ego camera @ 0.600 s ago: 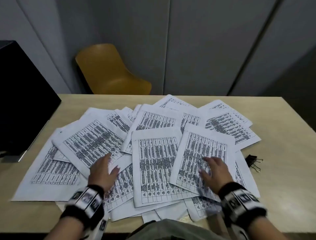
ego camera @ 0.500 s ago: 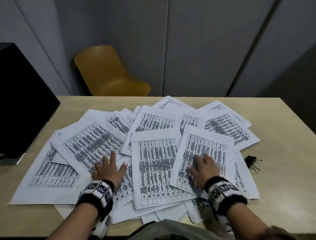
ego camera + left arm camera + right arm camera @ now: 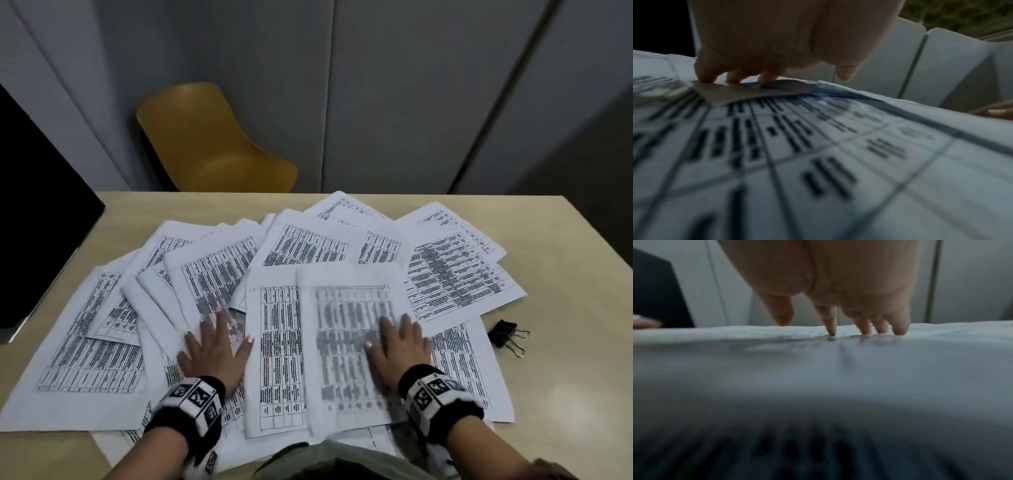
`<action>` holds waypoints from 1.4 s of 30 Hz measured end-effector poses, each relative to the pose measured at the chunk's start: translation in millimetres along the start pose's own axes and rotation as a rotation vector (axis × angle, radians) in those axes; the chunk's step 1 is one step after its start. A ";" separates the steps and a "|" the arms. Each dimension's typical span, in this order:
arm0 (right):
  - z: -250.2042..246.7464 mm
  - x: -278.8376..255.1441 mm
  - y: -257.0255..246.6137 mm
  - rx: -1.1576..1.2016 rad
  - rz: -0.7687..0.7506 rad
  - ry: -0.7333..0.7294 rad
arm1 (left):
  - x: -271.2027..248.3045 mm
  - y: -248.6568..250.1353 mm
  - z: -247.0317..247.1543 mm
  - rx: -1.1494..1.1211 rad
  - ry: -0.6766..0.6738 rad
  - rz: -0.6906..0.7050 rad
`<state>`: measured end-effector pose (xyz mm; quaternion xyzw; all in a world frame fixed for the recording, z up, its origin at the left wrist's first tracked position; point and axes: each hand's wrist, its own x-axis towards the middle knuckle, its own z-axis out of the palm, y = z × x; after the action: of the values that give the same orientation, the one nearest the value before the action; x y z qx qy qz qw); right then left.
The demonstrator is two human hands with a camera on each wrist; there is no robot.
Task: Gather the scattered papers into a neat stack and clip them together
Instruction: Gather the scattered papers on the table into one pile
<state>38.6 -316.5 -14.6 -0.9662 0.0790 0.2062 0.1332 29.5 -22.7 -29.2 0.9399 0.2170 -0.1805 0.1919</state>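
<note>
Several white printed papers (image 3: 308,250) lie fanned and overlapping across the beige table (image 3: 565,394). My left hand (image 3: 214,346) lies flat with spread fingers on the sheets left of centre; in the left wrist view its fingertips (image 3: 705,78) press a sheet (image 3: 818,162). My right hand (image 3: 397,342) presses flat on the blurred top sheet (image 3: 349,342) near the middle; its fingertips (image 3: 831,331) touch paper (image 3: 818,369) in the right wrist view. A black binder clip (image 3: 507,335) with wire handles sits on the table right of the papers, apart from both hands.
A black monitor (image 3: 41,212) stands at the left table edge. A yellow chair (image 3: 212,144) is behind the table against grey wall panels. Bare table shows to the right and far side of the papers.
Both hands have slid inward, dragging sheets with them. The right-hand sheet now overlaps the centre sheet, and the left-hand sheets have bunched toward the middle.
</note>
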 end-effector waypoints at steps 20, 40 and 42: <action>-36.5 79.0 -15.7 0.868 0.252 0.145 | 46.3 12.2 -13.6 -0.834 0.208 -0.326; -8.0 5.1 -29.7 0.960 0.219 -0.090 | 22.1 1.2 -20.3 -0.434 0.072 0.031; -5.3 -0.8 -21.3 1.024 0.238 -0.074 | 24.7 -0.6 -29.1 -0.624 0.090 -0.050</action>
<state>44.3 -297.7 -4.8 -0.7539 0.2742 0.1887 0.5664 57.5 -1.0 -14.8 0.8372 0.2933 -0.0681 0.4566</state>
